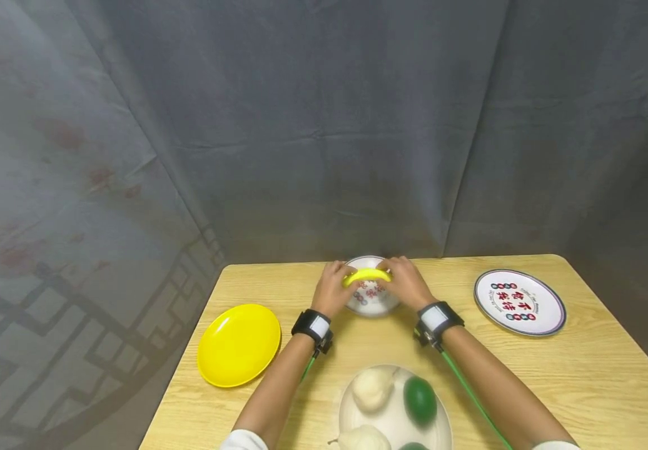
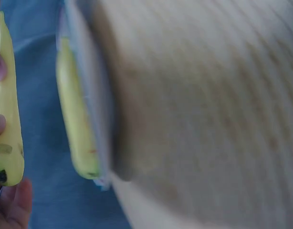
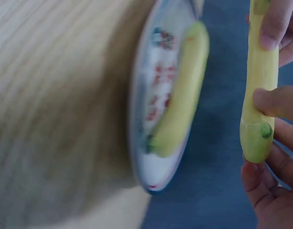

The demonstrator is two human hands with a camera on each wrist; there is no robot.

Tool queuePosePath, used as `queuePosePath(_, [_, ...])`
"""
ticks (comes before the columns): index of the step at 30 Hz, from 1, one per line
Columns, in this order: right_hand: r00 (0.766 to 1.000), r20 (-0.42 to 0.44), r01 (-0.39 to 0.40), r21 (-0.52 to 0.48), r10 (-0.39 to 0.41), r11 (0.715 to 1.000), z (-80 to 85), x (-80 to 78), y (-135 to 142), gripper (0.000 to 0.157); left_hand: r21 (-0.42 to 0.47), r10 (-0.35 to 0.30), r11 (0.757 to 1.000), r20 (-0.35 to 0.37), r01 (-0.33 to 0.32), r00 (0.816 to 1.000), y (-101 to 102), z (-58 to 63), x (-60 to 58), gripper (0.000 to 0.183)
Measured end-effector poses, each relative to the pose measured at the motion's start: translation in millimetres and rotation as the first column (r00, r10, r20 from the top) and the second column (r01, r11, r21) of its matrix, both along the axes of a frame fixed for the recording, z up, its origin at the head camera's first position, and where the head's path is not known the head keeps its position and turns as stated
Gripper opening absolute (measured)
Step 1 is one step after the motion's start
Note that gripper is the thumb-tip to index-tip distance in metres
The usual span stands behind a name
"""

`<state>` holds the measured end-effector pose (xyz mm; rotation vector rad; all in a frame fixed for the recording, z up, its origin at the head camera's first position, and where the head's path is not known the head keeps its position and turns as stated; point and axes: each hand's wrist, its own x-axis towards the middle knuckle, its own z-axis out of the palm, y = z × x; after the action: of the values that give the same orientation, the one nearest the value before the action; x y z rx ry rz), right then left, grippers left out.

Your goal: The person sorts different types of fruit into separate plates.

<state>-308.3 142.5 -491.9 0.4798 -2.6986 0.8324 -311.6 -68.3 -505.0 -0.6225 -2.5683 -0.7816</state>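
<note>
One banana (image 3: 184, 86) lay on the plate (image 1: 377, 307); the left hand's (image 1: 332, 290) and right hand's (image 1: 408, 284) fingers pinched another banana (image 1: 366, 274), not yet set down. Pears (image 1: 373, 389) sat in the dish (image 1: 443, 420).

In the head view, soft and fairly even light brightens the counter (image 1: 600, 350), while the cloth (image 1: 324, 137) behind it is dim and grey, darkest toward the right. A pale glare marks the far left of the yellow plate (image 1: 239, 347), and the held banana (image 1: 368, 274) is so bright that its surface detail washes out. The pears (image 1: 373, 389) at the near edge look soft. Both wrist views are duller and cooler: wood grain smears, the patterned plate (image 3: 156, 174) and the lying banana (image 3: 182, 90) are blurred beside a broad brownish shadow, and the held banana appears crisper.
</note>
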Motion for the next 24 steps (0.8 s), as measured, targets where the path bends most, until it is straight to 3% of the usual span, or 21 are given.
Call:
queuePosePath(5, [0.999,0.049,-0.013,0.013,0.012,1.000,-19.3,-7.2,-4.8,0.033,-0.045,0.036,0.998,0.050,-0.034,0.998,-1.4,-16.9,-5.9,0.027])
queuePosePath(13, [0.996,0.093,-0.001,0.032,-0.002,0.999,-28.3,-6.1,-5.9,0.030,-0.071,0.036,0.997,0.072,-0.031,0.997,-5.8,-32.6,-8.3,0.026])
queuePosePath(24, [0.994,0.105,-0.014,0.062,0.007,0.998,-41.7,-6.0,-5.7,0.032,-0.064,0.024,0.998,0.118,-0.017,0.993,-3.7,-30.8,-5.1,0.025])
